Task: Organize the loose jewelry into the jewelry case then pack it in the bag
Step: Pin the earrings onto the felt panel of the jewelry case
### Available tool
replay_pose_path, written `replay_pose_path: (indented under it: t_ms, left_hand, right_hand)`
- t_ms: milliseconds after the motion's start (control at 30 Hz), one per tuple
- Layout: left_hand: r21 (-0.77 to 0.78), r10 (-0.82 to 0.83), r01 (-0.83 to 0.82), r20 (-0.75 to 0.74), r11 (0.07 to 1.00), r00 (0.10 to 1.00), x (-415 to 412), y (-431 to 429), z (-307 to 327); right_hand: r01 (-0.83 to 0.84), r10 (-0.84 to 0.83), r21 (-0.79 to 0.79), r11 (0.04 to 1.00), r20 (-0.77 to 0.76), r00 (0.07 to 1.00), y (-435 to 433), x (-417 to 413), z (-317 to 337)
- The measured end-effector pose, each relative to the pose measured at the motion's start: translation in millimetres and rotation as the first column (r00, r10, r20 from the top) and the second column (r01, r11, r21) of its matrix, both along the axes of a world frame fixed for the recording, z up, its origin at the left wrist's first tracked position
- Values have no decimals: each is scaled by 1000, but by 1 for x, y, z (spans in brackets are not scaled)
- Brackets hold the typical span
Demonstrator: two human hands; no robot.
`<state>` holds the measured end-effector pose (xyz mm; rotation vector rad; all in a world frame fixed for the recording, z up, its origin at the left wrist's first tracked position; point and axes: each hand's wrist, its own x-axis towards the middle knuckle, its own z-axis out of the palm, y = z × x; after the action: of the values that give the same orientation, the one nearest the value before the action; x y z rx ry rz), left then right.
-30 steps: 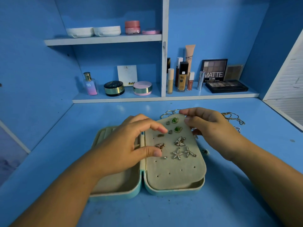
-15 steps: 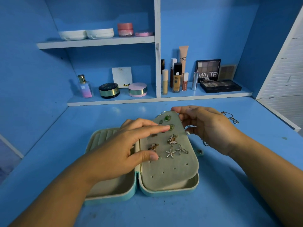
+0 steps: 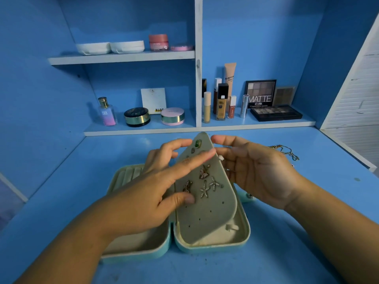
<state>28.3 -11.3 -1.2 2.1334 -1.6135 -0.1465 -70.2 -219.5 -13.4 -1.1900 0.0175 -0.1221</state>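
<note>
The flap (image 3: pixel 209 212) lay almost flat over the right half of the case (image 3: pixel 205 248) half a second ago. Now its right edge is raised and it leans steeply toward the left half. The right hand (image 3: pixel 260 175) was at the flap's far tip before. It now sits behind the flap, palm open, fingers loosely spread and reaching its far edge. The left hand (image 3: pixel 139 199) remains on the studded face, with straight fingers and thumb pressed flat against it, slightly apart.

The open case rests mid-desk (image 3: pixel 287 242) on a blue top, its halves side by side. Blue walls surround the desk. The far shelf (image 3: pixel 143 131) holds a perfume bottle (image 3: pixel 106 112), compacts, tubes and a palette (image 3: pixel 275 113). A chain (image 3: pixel 287 150) lies right of the case, beyond the right hand.

The flap's long axis runs near to far, with its rounded tip toward the shelf. It is hinged along the spine between the halves. A green stud (image 3: pixel 198 143) sits near the tip, with a butterfly (image 3: pixel 204 171) and a starfish (image 3: pixel 205 191) lower down.
</note>
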Motion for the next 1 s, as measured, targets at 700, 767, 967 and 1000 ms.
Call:
replay_pose_path:
  t_ms: [700, 767, 967, 1000]
  left_hand:
    - [-161, -36, 17, -115, 987, 993, 12, 9, 2]
    - [-162, -40, 20, -117, 987, 992, 12, 9, 2]
    - [-197, -15, -15, -153, 980, 988, 15, 10, 1]
    - [-198, 0, -34, -169, 980, 986, 16, 11, 0]
  right_hand:
    - [64, 99, -770, 635, 163, 982, 23, -7, -9]
    - [107, 52, -807, 581, 168, 984, 18, -7, -6]
    - [334, -404, -928, 166, 246, 881, -40, -10, 14]
    - [319, -479, -941, 111, 230, 847, -55, -12, 16]
